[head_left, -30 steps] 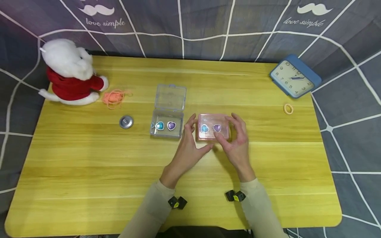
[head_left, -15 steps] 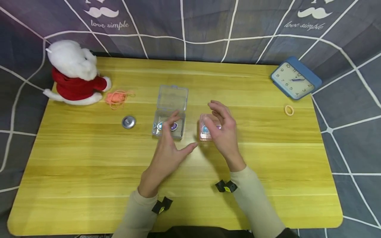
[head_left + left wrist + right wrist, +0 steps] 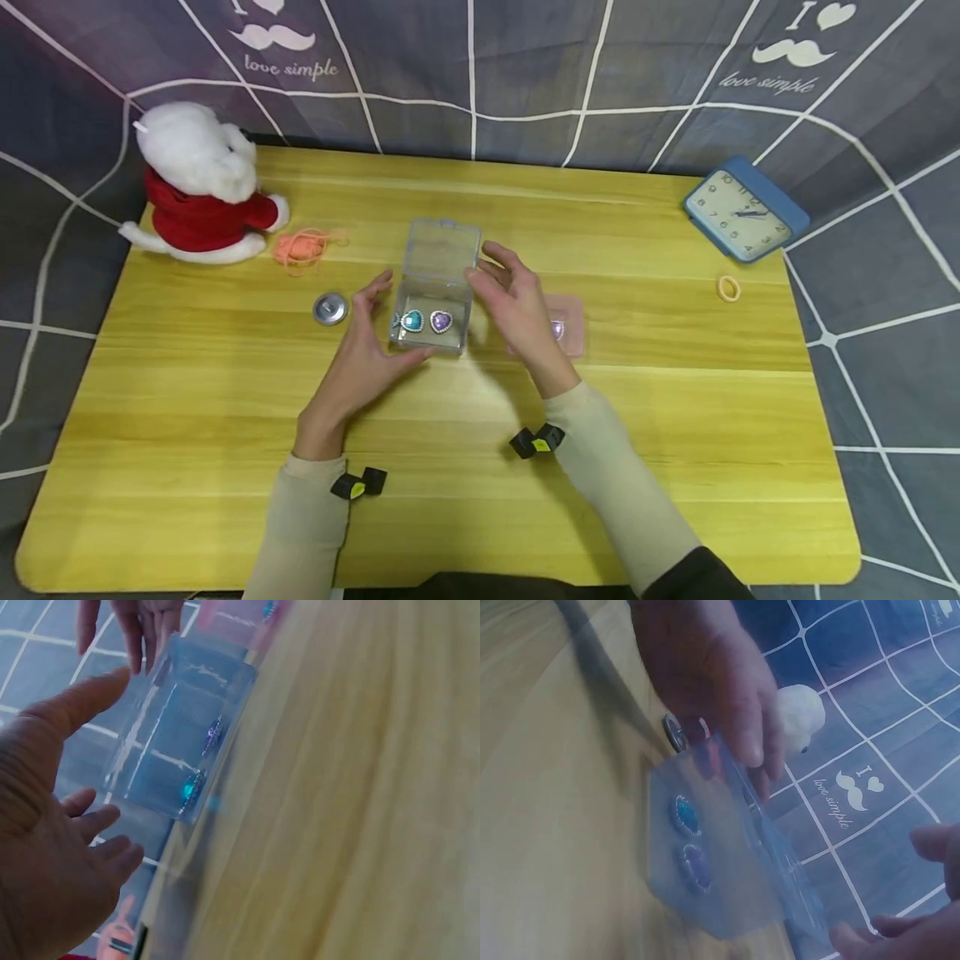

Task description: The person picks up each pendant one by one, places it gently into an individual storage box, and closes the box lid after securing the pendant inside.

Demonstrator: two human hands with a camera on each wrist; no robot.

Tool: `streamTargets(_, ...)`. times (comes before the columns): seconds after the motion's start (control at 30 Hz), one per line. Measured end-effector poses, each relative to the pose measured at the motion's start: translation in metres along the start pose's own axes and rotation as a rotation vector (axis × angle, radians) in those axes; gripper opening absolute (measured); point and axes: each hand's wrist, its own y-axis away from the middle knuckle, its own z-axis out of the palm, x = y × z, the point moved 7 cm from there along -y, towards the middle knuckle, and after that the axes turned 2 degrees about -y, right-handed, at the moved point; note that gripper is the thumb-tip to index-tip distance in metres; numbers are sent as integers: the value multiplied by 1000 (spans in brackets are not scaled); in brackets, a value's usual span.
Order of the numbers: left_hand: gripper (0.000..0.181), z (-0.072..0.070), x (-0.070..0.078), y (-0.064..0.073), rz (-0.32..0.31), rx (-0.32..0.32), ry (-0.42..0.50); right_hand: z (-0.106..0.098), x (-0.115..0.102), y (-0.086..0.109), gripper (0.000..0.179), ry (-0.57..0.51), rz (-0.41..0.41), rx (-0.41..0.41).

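Observation:
A clear plastic box point(image 3: 400, 340) with its hinged lid point(image 3: 442, 250) standing up holds a teal heart-shaped jewel point(image 3: 412, 321) and a purple heart-shaped jewel point(image 3: 441, 322), both edged in small sparkling stones. My left hand point(image 3: 356, 358) spreads around the box's left side, thumb toward its front edge and fingers beyond its left wall. At the right edge of the lid is my right hand point(image 3: 519, 312), its thumb and fingers apart in the right wrist view. A closed pink box point(image 3: 573, 321) lies behind my right hand, partly hidden, with a purple jewel showing through it.
Left of the clear box lie a round silver lid-like disc point(image 3: 330, 308) and a tangle of orange yarn point(image 3: 300, 247). A white plush toy point(image 3: 206, 192) in red sits at the back left. At the right are a blue clock point(image 3: 742, 212) and a pale ring point(image 3: 728, 288).
Both hands have left the pink box and moved left to either side of the open clear box. The pink box stays closed on the table.

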Motion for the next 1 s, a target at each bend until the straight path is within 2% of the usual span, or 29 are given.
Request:
streamTargets(0.17, 110, 3, -13, -3, -35, -56, 38, 4, 4, -6, 72, -1, 20, 29)
streamTargets(0.4, 108, 3, -27, -2, -85, -73, 64, 11, 10, -13, 78, -20, 58, -5)
streamTargets(0.7, 106, 6, -29, -6, -84, -86, 89, 15, 11, -17, 84, 19, 90, -22)
streamTargets(0.83, 105, 7, -31, -8, -92, -88, 84, 15, 12, -18, 83, 9, 100, -2)
streamTargets(1.0, 103, 7, -32, -9, -99, -86, 61, 13, 11, -18, 78, 28, 66, 34)
